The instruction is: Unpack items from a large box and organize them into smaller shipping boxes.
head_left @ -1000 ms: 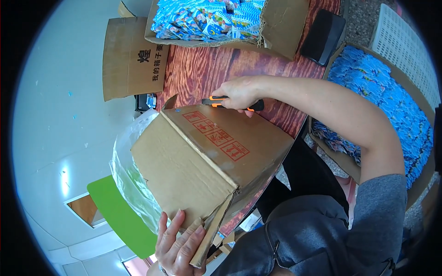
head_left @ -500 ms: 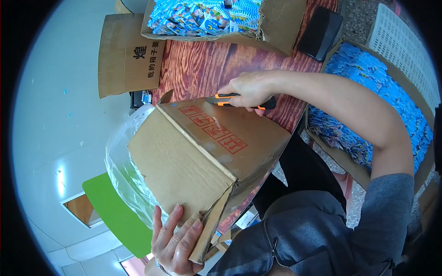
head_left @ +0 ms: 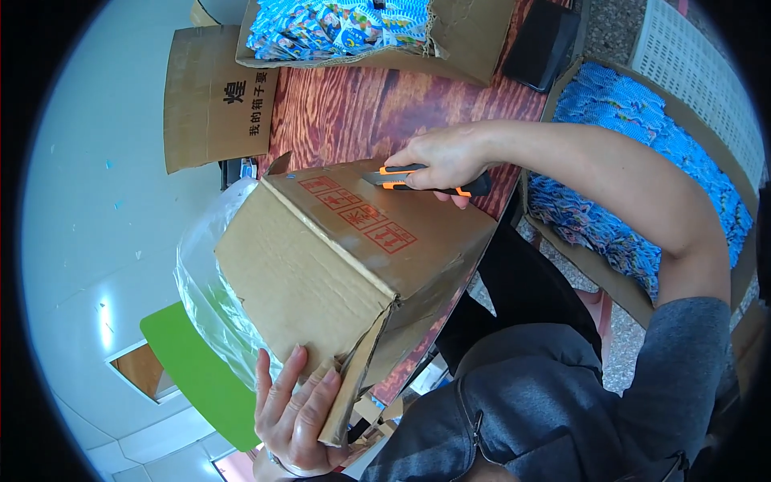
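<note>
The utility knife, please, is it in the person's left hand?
No, the right hand holds the utility knife; the left hand touches the carton.

Room over tabletop [head_left: 337, 104] between carton [head_left: 297, 277] and packet box [head_left: 472, 40]; right forearm [head_left: 590, 157] bars right side.

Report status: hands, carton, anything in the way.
Right hand gripping orange-and-black cutter over carton. Left hand on flap. Clear plastic beside flap, away from cutter.

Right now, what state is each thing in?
Left hand: on red-printed carton, thumb hidden
Right hand: closed around utility knife
Utility knife: blade extended
Red-printed carton: one flap sticking out
Far carton: open, holding blue packets
Right carton: open, holding blue packets
Clear plastic film: wrinkled
</note>
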`<action>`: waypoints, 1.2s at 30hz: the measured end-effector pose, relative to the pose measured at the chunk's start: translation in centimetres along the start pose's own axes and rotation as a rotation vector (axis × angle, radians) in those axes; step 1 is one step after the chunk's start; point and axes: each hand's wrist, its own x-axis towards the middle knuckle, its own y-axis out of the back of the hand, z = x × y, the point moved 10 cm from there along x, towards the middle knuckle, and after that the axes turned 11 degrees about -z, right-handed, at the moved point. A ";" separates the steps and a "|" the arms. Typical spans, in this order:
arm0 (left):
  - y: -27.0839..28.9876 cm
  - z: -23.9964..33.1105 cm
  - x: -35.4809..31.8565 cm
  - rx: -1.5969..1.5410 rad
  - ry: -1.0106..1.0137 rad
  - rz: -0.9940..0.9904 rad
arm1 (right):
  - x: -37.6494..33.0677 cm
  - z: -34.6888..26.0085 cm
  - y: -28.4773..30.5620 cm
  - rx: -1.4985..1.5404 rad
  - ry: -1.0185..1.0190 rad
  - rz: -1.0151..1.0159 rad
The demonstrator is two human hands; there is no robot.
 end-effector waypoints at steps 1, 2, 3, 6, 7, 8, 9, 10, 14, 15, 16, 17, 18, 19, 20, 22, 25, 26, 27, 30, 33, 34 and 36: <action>-0.4 -0.2 0.3 -0.001 -0.007 0.002 | -0.2 0.6 -0.1 0.008 -0.012 0.004; -0.9 -0.5 0.5 -0.010 -0.017 0.000 | -0.4 1.2 -0.4 0.036 -0.031 0.009; -1.4 -0.8 0.6 -0.030 -0.055 0.000 | -0.7 1.8 -0.6 0.064 -0.050 0.015; -1.2 -0.6 0.4 -0.037 -0.081 0.003 | -1.6 1.4 -1.1 0.002 -0.064 0.013; -1.1 -0.5 0.3 -0.032 -0.080 0.007 | -1.7 1.3 -1.3 -0.001 -0.060 0.011; -0.9 -0.4 0.2 -0.030 -0.076 0.007 | -1.9 1.1 -1.5 0.001 -0.048 0.004; -0.8 -0.4 0.1 -0.023 -0.073 0.008 | -2.0 1.0 -1.7 0.003 -0.036 -0.003; -0.9 -0.4 0.1 -0.021 -0.079 0.008 | -2.4 1.0 -1.9 0.006 -0.041 -0.002; -1.2 -0.3 0.6 -0.027 -0.077 0.008 | -3.4 1.5 -2.7 0.041 -0.047 -0.010; -1.3 -0.3 0.7 -0.020 -0.079 0.015 | -3.5 1.7 -2.9 0.035 -0.039 -0.010; -1.1 -0.4 0.5 -0.013 -0.075 0.026 | -3.6 1.4 -3.0 0.033 -0.041 -0.013; -1.1 -0.5 0.2 -0.015 -0.073 0.027 | -3.9 1.1 -3.2 0.020 -0.053 -0.008; -1.1 -0.6 0.0 -0.007 -0.070 0.027 | -4.1 0.8 -3.3 0.008 -0.065 -0.003; -1.2 -0.6 0.0 0.002 -0.072 0.025 | -4.4 1.0 -3.5 0.010 -0.068 -0.002; -1.3 -0.5 0.0 0.000 -0.074 0.025 | -4.6 1.1 -3.7 0.040 -0.067 -0.008; -1.6 -0.5 0.1 0.023 -0.067 0.016 | -5.3 1.1 -4.1 0.072 -0.068 -0.012; -1.8 -0.4 0.2 0.024 -0.074 0.009 | -6.3 1.0 -5.1 0.073 -0.078 -0.038; -1.8 -0.3 0.1 0.025 -0.074 0.010 | -6.5 1.0 -5.3 0.073 -0.079 -0.036; -1.7 -0.3 0.1 0.028 -0.067 0.014 | -6.7 1.0 -5.6 0.073 -0.080 -0.035; -1.8 -0.2 0.1 0.029 -0.064 0.018 | -7.9 0.8 -6.0 0.044 -0.122 -0.030; -1.7 -0.2 0.2 0.021 -0.048 0.029 | -8.4 0.9 -6.7 0.069 -0.111 -0.043; -1.5 -0.3 0.2 0.011 -0.033 0.040 | -8.6 0.9 -6.8 0.068 -0.112 -0.042; -1.5 -0.2 0.1 0.015 -0.033 0.044 | -9.0 1.0 -7.1 0.072 -0.125 -0.027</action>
